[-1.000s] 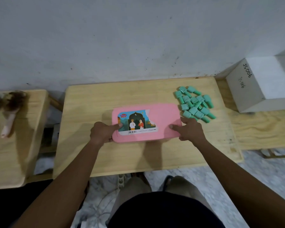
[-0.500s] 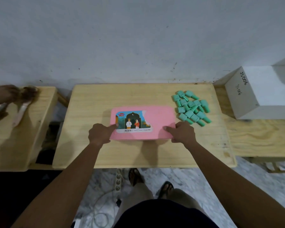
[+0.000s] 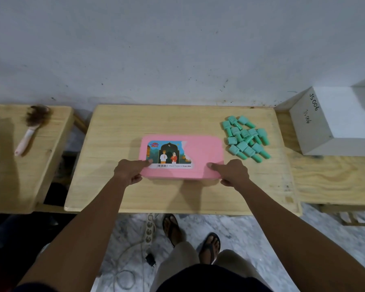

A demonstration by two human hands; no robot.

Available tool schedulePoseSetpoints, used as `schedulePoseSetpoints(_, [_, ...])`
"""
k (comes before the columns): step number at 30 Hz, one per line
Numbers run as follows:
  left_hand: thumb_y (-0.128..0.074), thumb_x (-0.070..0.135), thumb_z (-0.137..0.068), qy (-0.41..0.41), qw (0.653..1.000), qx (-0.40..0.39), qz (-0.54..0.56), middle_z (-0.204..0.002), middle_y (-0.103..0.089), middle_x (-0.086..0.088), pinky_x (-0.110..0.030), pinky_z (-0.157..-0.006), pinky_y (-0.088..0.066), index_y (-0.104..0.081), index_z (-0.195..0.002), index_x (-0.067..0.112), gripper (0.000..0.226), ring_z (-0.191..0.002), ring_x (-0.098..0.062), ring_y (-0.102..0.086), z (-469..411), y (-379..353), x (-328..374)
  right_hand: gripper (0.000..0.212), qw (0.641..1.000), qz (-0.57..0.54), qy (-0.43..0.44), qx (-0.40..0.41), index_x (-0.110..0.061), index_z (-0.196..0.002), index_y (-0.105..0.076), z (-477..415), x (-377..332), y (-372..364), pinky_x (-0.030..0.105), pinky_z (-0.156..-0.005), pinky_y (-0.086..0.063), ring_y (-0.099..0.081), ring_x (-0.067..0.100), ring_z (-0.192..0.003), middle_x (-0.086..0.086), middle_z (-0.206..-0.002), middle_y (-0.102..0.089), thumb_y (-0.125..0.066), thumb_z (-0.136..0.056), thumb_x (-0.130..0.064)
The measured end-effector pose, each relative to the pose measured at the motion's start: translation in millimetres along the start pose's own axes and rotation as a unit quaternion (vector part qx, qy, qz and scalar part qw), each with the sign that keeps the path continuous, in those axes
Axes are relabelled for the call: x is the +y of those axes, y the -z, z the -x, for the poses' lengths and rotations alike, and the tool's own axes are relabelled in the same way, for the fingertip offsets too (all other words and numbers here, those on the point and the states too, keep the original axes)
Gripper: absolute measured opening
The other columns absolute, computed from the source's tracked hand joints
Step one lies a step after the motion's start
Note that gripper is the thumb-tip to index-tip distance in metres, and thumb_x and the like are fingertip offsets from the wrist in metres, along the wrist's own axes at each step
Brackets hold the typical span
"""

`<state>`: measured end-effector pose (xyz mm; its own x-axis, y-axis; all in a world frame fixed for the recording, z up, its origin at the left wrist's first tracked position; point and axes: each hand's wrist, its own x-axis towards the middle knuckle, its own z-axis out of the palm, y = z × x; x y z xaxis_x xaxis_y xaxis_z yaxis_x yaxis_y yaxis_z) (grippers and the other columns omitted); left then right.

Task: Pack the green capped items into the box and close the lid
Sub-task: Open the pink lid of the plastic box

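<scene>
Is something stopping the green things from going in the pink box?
Yes, the pink lid is still on, covering it. The left hand and right hand grip its near corners. The green capped items lie piled to its right.

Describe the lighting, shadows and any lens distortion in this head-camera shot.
Head view: the light is soft and rather dim, with no glare on the pink box. Blurred shadows fall on the table on the near side of the left hand and right hand. The wide lens bows the table's edges. The green capped items look sharp.
</scene>
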<state>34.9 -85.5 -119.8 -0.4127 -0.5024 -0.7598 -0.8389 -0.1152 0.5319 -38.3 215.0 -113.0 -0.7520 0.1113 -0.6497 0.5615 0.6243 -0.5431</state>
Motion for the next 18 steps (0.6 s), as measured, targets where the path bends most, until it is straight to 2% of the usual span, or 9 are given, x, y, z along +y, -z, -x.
schedulePoseSetpoints(3, [-0.086, 0.030, -0.073, 0.010, 1.000, -0.023, 0.003, -0.079, -0.058, -0.007, -0.023, -0.047, -0.049, -0.065, -0.107, -0.002, 0.051, -0.057, -0.014, -0.050, -3.4, 1.8, 0.8, 0.054, 1.000, 0.005, -0.003, 0.003, -0.009, -0.076, -0.057, 0.5, -0.5, -0.9, 0.028, -0.053, -0.053, -0.061, 0.017, -0.044, 0.003, -0.065, -0.064, -0.082, -0.067, -0.056])
schedulePoseSetpoints(10, [-0.087, 0.031, -0.070, -0.007, 1.000, -0.014, -0.009, -0.071, -0.056, -0.008, -0.025, -0.046, -0.050, -0.066, -0.104, -0.006, 0.055, -0.053, -0.016, -0.051, -10.5, 1.6, -1.8, 0.049, 0.998, 0.063, 0.013, 0.017, -0.010, -0.074, -0.057, 0.7, -5.0, 2.3, 0.019, -0.041, -0.038, -0.054, 0.009, -0.035, 0.001, -0.058, -0.062, -0.081, -0.072, -0.053])
schedulePoseSetpoints(15, [-0.088, 0.031, -0.068, -0.016, 1.000, 0.003, -0.004, -0.066, -0.055, -0.008, -0.030, -0.054, -0.055, -0.066, -0.100, -0.007, 0.054, -0.053, -0.018, -0.053, -8.8, -0.1, -3.1, 0.043, 1.000, 0.003, 0.004, -0.005, -0.006, -0.078, -0.057, -0.3, -16.1, 7.9, 0.023, -0.042, -0.042, -0.053, 0.013, -0.041, 0.005, -0.063, -0.061, -0.086, -0.071, -0.036])
schedulePoseSetpoints(17, [-0.089, 0.030, -0.067, -0.020, 1.000, 0.000, 0.001, -0.065, -0.054, -0.008, -0.031, -0.056, -0.055, -0.067, -0.099, -0.007, 0.054, -0.053, -0.018, -0.054, -7.8, -0.4, -4.0, 0.042, 0.997, -0.067, -0.022, -0.038, -0.002, -0.087, -0.058, -0.6, -14.5, 7.8, 0.027, -0.046, -0.051, -0.060, 0.018, -0.053, 0.011, -0.078, -0.066, -0.087, -0.072, -0.028])
schedulePoseSetpoints(18, [-0.089, 0.030, -0.067, -0.022, 1.000, 0.000, 0.003, -0.066, -0.055, -0.008, -0.032, -0.057, -0.056, -0.067, -0.099, -0.007, 0.053, -0.054, -0.019, -0.054, -6.8, -0.7, -3.8, 0.040, 0.992, -0.112, -0.032, -0.052, 0.000, -0.090, -0.059, -0.4, -13.7, 6.8, 0.031, -0.054, -0.057, -0.064, 0.021, -0.064, 0.014, -0.091, -0.068, -0.087, -0.072, -0.022])
